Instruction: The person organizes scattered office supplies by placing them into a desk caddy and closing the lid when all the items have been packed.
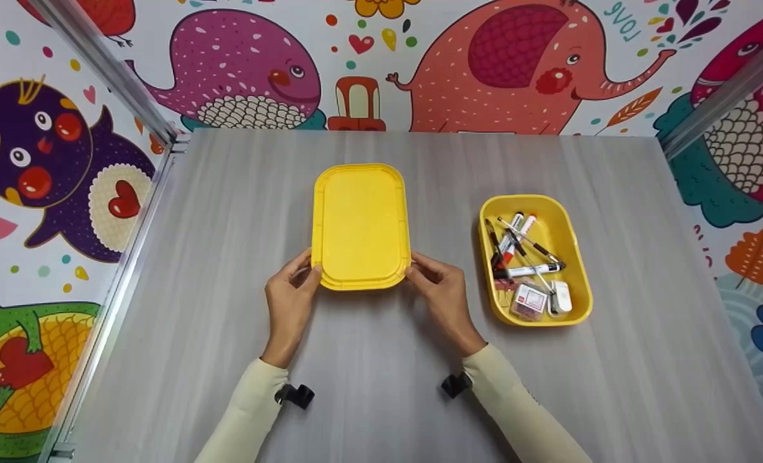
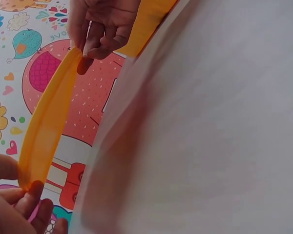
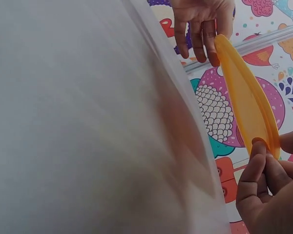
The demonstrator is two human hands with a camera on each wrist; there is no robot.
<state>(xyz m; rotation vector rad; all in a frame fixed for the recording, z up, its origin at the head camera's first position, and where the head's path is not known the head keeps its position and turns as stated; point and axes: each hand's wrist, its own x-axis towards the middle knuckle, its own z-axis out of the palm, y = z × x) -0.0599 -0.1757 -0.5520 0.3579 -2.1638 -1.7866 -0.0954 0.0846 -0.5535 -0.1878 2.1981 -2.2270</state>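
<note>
A yellow rectangular lid (image 1: 362, 225) with rounded corners is held up above the table by both hands. My left hand (image 1: 291, 292) pinches its near left corner, thumb on top and fingers beneath. At the near right corner, my right hand (image 1: 442, 292) pinches the rim in the same way. Both wrist views show the lid from the side, thin and raised off the surface; in the left wrist view the lid (image 2: 48, 122) spans between the two hands, and in the right wrist view the lid (image 3: 246, 95) does too.
Right of the hands stands an open yellow bin (image 1: 583, 283). Inside lie several markers and pens (image 1: 516, 244), a small clear box with a label (image 1: 529, 301) and a white object (image 1: 560, 297). Printed cartoon panels (image 1: 246, 71) and metal posts (image 1: 108, 64) border the grey table (image 1: 227, 212).
</note>
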